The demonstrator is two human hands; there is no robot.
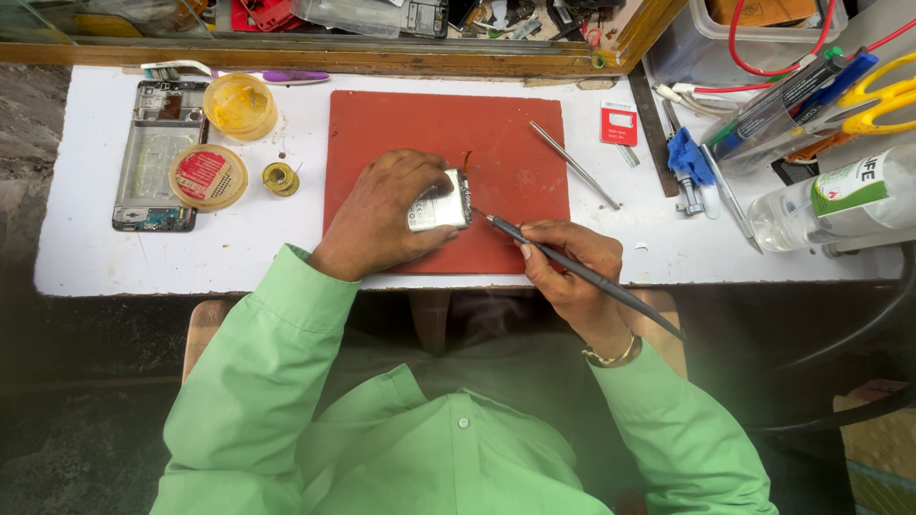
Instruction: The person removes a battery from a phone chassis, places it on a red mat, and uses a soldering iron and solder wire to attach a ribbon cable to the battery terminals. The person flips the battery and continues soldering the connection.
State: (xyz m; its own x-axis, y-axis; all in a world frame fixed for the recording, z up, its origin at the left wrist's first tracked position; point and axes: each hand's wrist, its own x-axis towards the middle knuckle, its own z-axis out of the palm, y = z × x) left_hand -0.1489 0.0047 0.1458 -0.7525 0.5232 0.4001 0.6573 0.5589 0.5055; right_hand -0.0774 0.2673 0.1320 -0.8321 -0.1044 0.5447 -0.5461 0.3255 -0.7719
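My left hand (382, 215) presses a small silver battery-like block (440, 207) down on the red work mat (506, 143). My right hand (563, 262) grips a thin black soldering iron (572, 269) like a pen. Its tip touches the right edge of the silver block, where a narrow connector strip runs along the side. Both sleeves are light green, and a gold bracelet sits on my right wrist.
On the white bench, an opened phone frame (157, 153) lies at left beside a round tin (208, 176), a yellow jar (239, 105) and a solder spool (281, 178). Tweezers (574, 164), a blue-wrapped tool (689, 167), a clear bottle (830, 200) and yellow scissors (883, 100) crowd the right.
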